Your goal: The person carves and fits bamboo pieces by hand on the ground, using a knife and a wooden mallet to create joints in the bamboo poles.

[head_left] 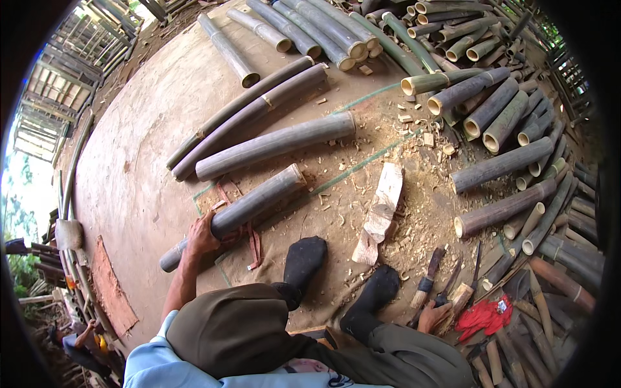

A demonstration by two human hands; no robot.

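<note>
My left hand (204, 234) is closed round a thick grey bamboo piece (262, 197) lying slantwise on the ground, its cut end pointing up and right. A red strap (254, 246) shows beneath that piece. To the lower right, my right hand (433, 317) is beside several tools, its fingers bent by a pale wooden handle (460, 296); what they grip is partly hidden. Close by are a knife with a dark-wrapped handle (424, 286) and a red cloth (482, 317). A pale chopped wood block (381, 216) lies between my left hand and the tools.
Beyond the held piece lie further bamboo lengths (278, 145), with a row of poles (323, 32) behind. Big bamboo stacks (498, 110) fill the right side. Wood chips (414, 194) litter the ground. My dark-socked feet (305, 265) rest in front of me. Another person (81, 346) is at far lower left.
</note>
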